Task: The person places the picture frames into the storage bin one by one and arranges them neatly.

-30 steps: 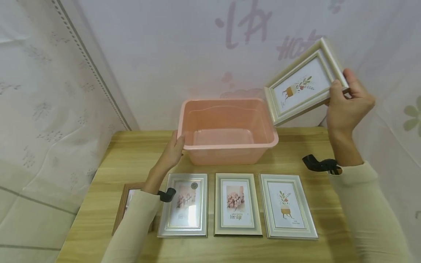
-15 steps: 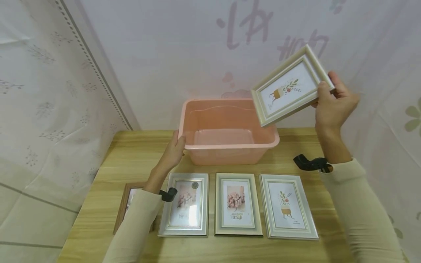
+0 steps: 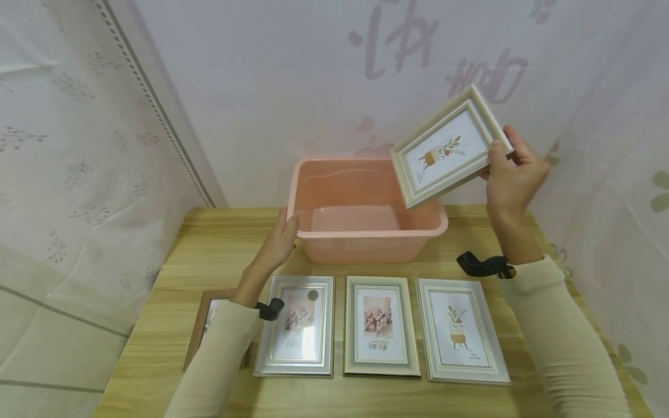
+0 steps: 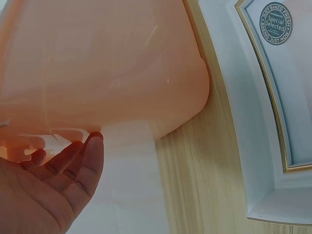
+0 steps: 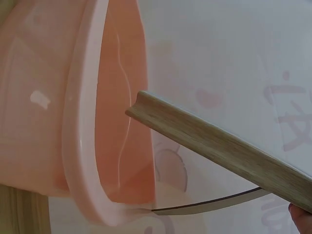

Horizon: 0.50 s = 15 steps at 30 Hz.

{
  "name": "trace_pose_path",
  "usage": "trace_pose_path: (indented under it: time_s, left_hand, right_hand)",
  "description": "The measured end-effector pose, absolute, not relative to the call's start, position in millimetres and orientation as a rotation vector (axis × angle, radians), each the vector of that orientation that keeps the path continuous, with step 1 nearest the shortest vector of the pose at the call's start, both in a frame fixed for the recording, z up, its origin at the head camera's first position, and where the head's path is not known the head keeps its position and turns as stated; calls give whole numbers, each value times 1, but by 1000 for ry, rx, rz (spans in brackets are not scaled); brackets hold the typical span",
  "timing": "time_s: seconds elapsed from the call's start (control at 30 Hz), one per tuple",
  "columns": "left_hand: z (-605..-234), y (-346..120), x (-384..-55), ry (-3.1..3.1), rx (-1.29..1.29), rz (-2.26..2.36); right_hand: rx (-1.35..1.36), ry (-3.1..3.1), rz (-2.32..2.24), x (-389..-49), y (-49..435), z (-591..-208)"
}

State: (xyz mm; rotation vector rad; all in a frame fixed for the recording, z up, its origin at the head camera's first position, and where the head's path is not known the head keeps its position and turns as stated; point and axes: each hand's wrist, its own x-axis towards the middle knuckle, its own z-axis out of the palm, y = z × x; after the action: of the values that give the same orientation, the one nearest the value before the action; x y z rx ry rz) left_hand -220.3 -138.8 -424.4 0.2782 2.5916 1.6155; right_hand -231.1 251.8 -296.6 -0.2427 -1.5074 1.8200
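Champagne picture frame (image 3: 444, 150): tilted, pinched in fingers of right hand (image 3: 514, 180); now lower, farther left, over right end of pink plastic tub (image 3: 366, 249). Left hand (image 3: 279, 241): fingers gripping tub's rim.

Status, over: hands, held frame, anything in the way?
Left hand gripping pink tub at its left rim. Right hand holding picture frame, tilted, near tub's right end. No obstruction visible between frame and tub.

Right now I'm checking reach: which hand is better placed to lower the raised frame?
Right, probably: the right hand grips the raised frame near the pink tub, while the left hand holds the tub's left end.
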Motion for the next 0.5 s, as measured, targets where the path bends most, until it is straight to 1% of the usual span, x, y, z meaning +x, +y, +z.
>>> trace_pose_path:
  time_s: [0.5]
  left_hand:
    - [-424,-138,-219,2578,240,1615]
  right_hand:
    - [-174,-1514,1865,-230,237,-301]
